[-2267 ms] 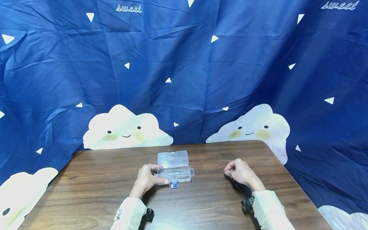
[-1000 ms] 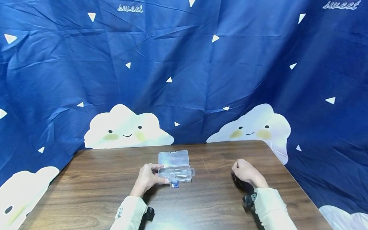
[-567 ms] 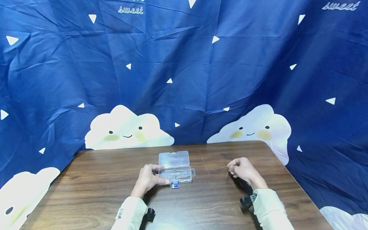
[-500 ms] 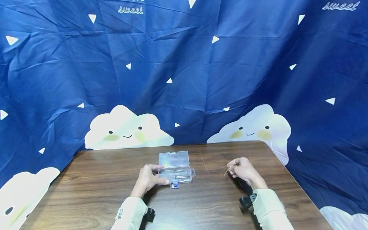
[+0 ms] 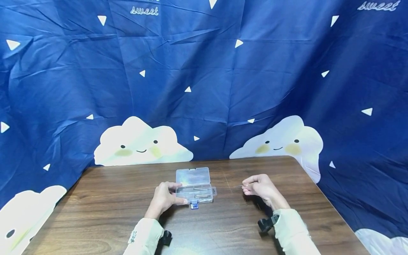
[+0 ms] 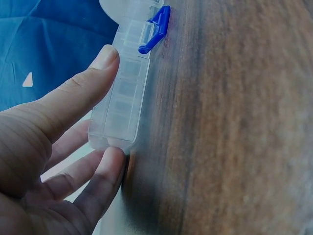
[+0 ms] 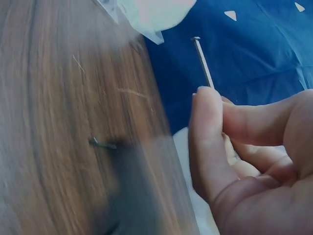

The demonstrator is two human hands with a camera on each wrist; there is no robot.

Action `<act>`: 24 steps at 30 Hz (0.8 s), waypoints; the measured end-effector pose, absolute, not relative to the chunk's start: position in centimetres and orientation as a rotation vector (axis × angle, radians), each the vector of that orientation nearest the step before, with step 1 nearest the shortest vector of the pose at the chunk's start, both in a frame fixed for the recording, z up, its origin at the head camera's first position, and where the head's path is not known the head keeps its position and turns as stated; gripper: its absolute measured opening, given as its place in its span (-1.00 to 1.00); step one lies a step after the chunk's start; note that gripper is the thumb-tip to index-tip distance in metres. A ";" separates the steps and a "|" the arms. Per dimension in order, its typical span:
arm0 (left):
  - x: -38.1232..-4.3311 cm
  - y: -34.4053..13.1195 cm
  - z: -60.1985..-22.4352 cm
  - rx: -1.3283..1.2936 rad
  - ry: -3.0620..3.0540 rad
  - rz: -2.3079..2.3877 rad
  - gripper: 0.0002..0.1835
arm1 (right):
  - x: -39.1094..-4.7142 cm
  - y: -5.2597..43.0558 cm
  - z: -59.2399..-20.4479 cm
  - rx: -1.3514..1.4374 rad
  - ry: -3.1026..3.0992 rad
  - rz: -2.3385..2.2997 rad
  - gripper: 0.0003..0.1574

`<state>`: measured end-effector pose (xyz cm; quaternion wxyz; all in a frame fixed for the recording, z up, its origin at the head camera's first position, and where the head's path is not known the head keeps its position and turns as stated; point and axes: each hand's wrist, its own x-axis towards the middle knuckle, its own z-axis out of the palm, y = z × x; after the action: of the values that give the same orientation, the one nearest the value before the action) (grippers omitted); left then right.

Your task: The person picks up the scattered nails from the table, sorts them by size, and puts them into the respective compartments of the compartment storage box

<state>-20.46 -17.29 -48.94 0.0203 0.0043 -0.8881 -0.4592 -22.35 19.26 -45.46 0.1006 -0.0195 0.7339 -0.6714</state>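
Note:
A clear plastic compartment box [image 5: 183,196] lies on the table with its lid [image 5: 192,176] tipped back and a blue latch [image 5: 194,205] at the front. Several nails [image 5: 202,196] lie in its compartments. My left hand [image 5: 162,199] grips the box's left end, thumb on the front wall and fingers behind and at the end. To the right of the box, my right hand [image 5: 262,187] pinches a nail [image 7: 203,62] between thumb and forefinger. Its flat head points away from the fingertips, towards the box. The other right fingers are curled.
On the wooden table [image 5: 111,212], a small metal nail-like piece [image 7: 102,143] lies beneath my right hand, partly hidden by a dark blur. Thin light scratches [image 5: 227,182] mark the tabletop right of the box. A blue curtain [image 5: 204,88] hangs behind.
My right hand rose from the tabletop with a nail, turned it to point left and moved left towards the box. My left hand and the box stayed in place.

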 end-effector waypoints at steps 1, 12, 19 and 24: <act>-20.5 -17.3 -49.0 0.015 -2.755 -1.424 -0.29 | -22.4 18.9 -45.5 -0.050 2.168 -2.000 -0.69; -20.4 -17.3 -49.0 0.013 -2.755 -1.429 -0.29 | -22.5 15.4 -46.0 0.040 2.147 -2.070 -0.73; -20.5 -17.3 -49.0 -0.002 -2.747 -1.424 -0.29 | -22.8 13.5 -46.0 0.042 2.108 -2.098 -0.75; -20.6 -17.3 -49.2 -0.015 -2.744 -1.423 -0.28 | -23.0 12.1 -46.3 0.063 2.093 -2.121 -0.76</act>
<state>-20.56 -17.34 -49.18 0.0251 -0.0049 -0.8874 -0.4603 -23.02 12.14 -46.35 0.0806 0.0209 0.7000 -0.7093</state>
